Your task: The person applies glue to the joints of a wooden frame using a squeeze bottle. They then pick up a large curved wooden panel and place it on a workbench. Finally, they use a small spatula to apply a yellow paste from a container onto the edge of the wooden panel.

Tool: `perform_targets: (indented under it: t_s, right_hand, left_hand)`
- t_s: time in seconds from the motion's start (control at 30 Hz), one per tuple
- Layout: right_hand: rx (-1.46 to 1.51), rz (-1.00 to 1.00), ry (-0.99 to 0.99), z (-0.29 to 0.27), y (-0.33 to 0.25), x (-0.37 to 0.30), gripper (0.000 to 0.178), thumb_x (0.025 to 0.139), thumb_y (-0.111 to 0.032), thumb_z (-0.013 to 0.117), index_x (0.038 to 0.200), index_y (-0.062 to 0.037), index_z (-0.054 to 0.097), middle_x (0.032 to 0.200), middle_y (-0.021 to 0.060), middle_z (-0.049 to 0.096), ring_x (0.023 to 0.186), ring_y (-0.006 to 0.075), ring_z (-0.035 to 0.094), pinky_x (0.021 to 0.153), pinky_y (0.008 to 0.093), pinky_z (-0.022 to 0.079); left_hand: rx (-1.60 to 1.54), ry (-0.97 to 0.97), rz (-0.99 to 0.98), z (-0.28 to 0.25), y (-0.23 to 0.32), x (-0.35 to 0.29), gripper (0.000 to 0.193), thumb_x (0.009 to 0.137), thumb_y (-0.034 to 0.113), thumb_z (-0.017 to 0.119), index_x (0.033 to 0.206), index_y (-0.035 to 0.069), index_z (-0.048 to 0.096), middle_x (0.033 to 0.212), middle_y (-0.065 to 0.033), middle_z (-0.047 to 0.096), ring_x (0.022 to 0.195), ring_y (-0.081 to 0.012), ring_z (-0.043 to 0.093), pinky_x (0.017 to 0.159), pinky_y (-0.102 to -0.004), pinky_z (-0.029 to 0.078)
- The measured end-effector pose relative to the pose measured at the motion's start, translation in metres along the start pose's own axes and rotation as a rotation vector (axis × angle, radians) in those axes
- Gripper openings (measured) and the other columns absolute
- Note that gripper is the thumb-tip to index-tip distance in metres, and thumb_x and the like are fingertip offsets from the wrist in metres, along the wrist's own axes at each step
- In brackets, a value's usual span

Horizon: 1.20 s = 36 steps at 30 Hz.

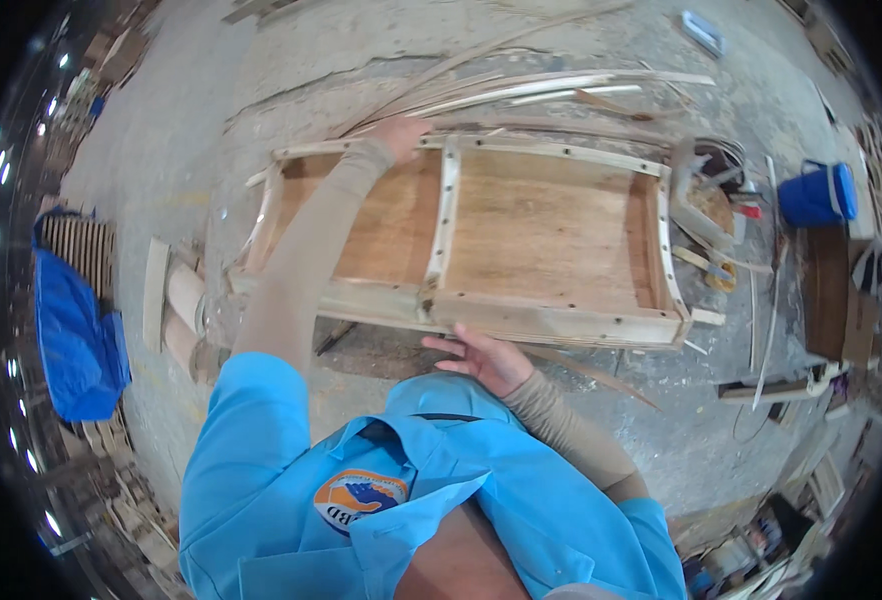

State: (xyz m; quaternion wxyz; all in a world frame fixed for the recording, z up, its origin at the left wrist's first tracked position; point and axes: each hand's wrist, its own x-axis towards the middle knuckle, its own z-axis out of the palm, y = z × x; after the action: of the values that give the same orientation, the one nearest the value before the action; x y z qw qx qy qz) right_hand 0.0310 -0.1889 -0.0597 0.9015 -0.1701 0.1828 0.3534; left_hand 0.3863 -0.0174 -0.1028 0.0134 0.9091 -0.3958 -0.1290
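A shallow wooden frame [521, 235] with a plywood bottom lies on the concrete floor [161, 150] at the middle of the view, its long sides running from nine to three o'clock, with a pale crosspiece [444, 215] dividing it into two bays. The left hand [399, 135] reaches to the far rail at about eleven o'clock and rests on its top edge, fingers curled over the wood. The right hand [486, 358] sits at six o'clock just beside the near rail, fingers spread wide and holding nothing; I cannot tell whether the fingertips touch the rail.

Beyond the frame, at twelve o'clock, thin bent wooden strips [521, 90] lie in a loose sheaf. At three o'clock stands a blue bucket [816, 195], with offcuts and small tools between it and the frame. At nine o'clock a blue cloth [76, 335] drapes over stacked slats.
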Motion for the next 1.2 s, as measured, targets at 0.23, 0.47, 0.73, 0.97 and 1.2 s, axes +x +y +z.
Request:
perform_targets:
  t_s: [0.23,0.47,0.73,0.97,1.2]
  right_hand:
    - [0.044,0.050,-0.119,-0.014,0.007,0.018,0.035,0.095,-0.024,0.055,0.125,-0.0064,0.051,0.130,0.0060,0.052,0.125,0.0221,0.049,0.091,0.0408,0.049]
    - [0.126,0.069,-0.125,-0.017,0.018,0.017,0.042,0.097,-0.021,0.048,0.135,-0.0052,0.040,0.142,0.0099,0.042,0.131,0.0254,0.042,0.093,0.0431,0.049]
    - [0.135,-0.023,-0.190,-0.021,0.026,0.015,0.043,0.096,-0.012,0.050,0.137,-0.0053,0.038,0.140,0.0098,0.043,0.131,0.0226,0.041,0.106,0.0462,0.039]
    - [0.126,-0.266,-0.234,-0.039,0.035,0.002,0.049,0.091,-0.008,0.058,0.136,-0.0087,0.041,0.137,0.0085,0.047,0.127,0.0218,0.045,0.108,0.0485,0.036]
    - [-0.052,-0.471,-0.234,-0.049,0.083,-0.009,0.054,0.089,-0.021,0.062,0.137,-0.0088,0.041,0.139,0.0098,0.046,0.127,0.0245,0.045,0.110,0.0477,0.034]
  left_hand:
    - [-0.171,-0.016,0.034,-0.004,-0.003,0.006,0.040,0.071,0.007,0.073,0.106,0.005,0.055,0.102,-0.0159,0.060,0.100,-0.0347,0.056,0.087,-0.0418,0.046]
    - [-0.207,0.150,0.001,-0.033,0.007,-0.012,0.043,0.068,0.005,0.074,0.107,0.007,0.056,0.100,-0.0134,0.059,0.099,-0.0332,0.056,0.085,-0.0395,0.045]
    - [-0.102,0.551,0.143,-0.147,0.064,-0.065,0.043,0.064,0.005,0.072,0.103,0.003,0.055,0.096,-0.0139,0.054,0.094,-0.0336,0.053,0.083,-0.0382,0.043]
    - [-0.030,0.809,0.197,-0.223,0.161,-0.139,0.047,0.059,-0.007,0.063,0.104,0.002,0.054,0.094,-0.0142,0.050,0.094,-0.0344,0.051,0.081,-0.0385,0.042]
    - [0.037,0.912,0.341,-0.221,0.192,-0.183,0.050,0.057,-0.008,0.058,0.104,0.006,0.054,0.096,-0.0143,0.050,0.099,-0.0356,0.050,0.087,-0.0438,0.040]
